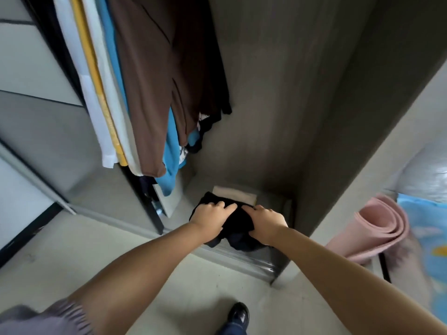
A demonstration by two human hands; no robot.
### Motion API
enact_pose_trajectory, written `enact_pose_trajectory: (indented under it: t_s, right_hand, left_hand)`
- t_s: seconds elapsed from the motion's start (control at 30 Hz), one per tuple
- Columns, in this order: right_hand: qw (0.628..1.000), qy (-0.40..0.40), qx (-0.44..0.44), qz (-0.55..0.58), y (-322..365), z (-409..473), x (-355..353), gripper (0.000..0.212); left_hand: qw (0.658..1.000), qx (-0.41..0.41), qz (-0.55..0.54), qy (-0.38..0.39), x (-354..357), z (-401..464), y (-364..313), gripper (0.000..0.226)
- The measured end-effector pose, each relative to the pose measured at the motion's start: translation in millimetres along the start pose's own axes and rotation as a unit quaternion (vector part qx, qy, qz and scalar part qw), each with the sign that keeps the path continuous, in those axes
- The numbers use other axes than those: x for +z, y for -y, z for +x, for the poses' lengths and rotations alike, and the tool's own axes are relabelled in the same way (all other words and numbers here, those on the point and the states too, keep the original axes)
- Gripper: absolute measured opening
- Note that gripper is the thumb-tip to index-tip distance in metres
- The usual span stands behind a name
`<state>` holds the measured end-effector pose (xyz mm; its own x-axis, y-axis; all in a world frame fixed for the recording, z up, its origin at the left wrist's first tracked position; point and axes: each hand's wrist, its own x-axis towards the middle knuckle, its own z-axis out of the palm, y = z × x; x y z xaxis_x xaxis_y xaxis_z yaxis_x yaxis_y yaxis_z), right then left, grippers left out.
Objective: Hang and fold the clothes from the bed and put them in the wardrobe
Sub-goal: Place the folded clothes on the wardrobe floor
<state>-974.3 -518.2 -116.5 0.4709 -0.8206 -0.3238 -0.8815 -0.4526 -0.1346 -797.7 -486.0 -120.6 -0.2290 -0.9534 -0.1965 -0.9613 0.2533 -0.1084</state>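
Grey wardrobe walls [278, 93] enclose a dim floor compartment, with a row of hanging garments in white, yellow, pale green, blue and brown [135, 93] crowding its left side. Down on the wardrobe floor lies a folded black fabric garment [238, 223], its far edge overlapping a folded beige cloth [235, 193] that sits just behind it. Both hands are on the black garment: the left hand [210, 220] has its fingers curled over the top and its thumb tucked at the near edge, and the right hand [266, 222] grips the other side in the same way, though in this shadow it is hard to tell how much fabric each hand really has pinched. The near part of the garment hangs crumpled over the metal sliding-door track [246, 258], and that is the likely trouble: if the hands let go now, the loose edge may catch in the track or block the door, and a hasty push backward could unfold the bundle or shove the beige cloth out of square.
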Motion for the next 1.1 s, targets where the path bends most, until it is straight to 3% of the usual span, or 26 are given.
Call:
enact_pose_trajectory:
  t_s: [0.27,0.43,0.7,0.9,1.03,1.1]
  right_hand:
    - [0.998,0.036,0.041,-0.009,-53,143,13,0.074]
    - [0.996,0.055,0.070,-0.021,-103,218,51,0.072]
    - [0.986,-0.006,0.138,-0.091,-232,320,118,0.069]
    - [0.965,-0.056,0.181,-0.180,-287,346,197,0.076]
    - [0.972,-0.005,0.187,-0.142,-291,355,294,0.070]
    - [0.967,0.048,0.227,-0.104,-289,356,339,0.078]
  left_hand:
    - [0.999,0.029,-0.036,0.005,51,149,49,0.071]
    - [0.993,0.090,-0.071,-0.005,106,245,56,0.064]
    - [0.981,0.099,-0.149,-0.071,202,412,9,0.077]
    - [0.953,0.075,-0.254,-0.148,295,468,-44,0.076]
    - [0.968,0.071,-0.229,-0.071,388,467,-68,0.070]
    - [0.977,0.090,-0.191,-0.040,425,460,-77,0.075]
